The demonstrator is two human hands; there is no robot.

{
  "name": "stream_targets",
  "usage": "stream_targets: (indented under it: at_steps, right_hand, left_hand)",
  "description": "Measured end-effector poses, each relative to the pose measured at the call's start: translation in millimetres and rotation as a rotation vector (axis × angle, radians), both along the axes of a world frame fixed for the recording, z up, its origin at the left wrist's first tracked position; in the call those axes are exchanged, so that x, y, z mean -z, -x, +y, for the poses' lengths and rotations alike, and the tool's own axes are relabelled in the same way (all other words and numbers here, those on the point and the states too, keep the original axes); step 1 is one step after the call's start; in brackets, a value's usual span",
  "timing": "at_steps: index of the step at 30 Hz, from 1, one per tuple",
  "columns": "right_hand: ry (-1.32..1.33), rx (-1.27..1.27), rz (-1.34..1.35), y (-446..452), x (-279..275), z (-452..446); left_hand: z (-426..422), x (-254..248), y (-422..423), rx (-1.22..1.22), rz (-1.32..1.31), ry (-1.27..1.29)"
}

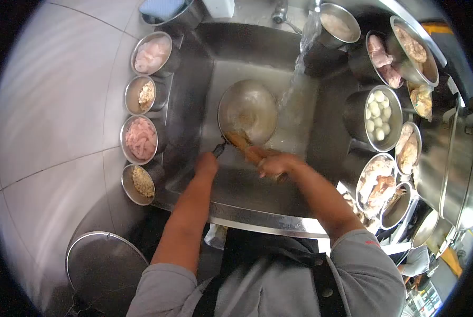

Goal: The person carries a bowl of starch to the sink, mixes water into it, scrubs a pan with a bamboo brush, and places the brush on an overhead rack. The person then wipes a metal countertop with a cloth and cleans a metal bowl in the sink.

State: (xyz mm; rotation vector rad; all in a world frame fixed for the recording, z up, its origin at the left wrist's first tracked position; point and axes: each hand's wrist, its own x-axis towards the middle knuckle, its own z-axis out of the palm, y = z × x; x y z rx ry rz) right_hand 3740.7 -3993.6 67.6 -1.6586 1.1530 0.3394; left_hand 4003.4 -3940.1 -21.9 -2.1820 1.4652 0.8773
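Note:
A round metal wok lies tilted in the large steel sink. Its short black handle is gripped by my left hand. My right hand is closed around a bundled wooden-coloured scrubbing brush, whose bristle end touches the wok's near rim. Cloudy water covers the sink bottom around the wok. A stream of water pours in from the tap at the far side, landing just right of the wok.
Steel bowls with pale meat, pink strips and chopped bits line the left ledge. To the right stand bowls of white balls and meat pieces. A large round bin is at lower left. Another person's sleeve shows lower right.

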Motion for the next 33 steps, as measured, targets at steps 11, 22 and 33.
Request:
stream_targets:
  at_steps: [11, 22, 33]
  right_hand:
    - [-0.402, -0.129, -0.013, 20, 69, -32]
    - [-0.032, 0.445, 0.082, 11, 28, -21]
    - [0.297, 0.275, 0.09, 53, 146, -27]
  left_hand:
    - [4, -6, -2, -0.012, -0.03, -0.036]
    - [0, 5, -3, 0.162, -0.048, -0.139]
    - [27, 106, -36, 0.444, -0.03, -0.218]
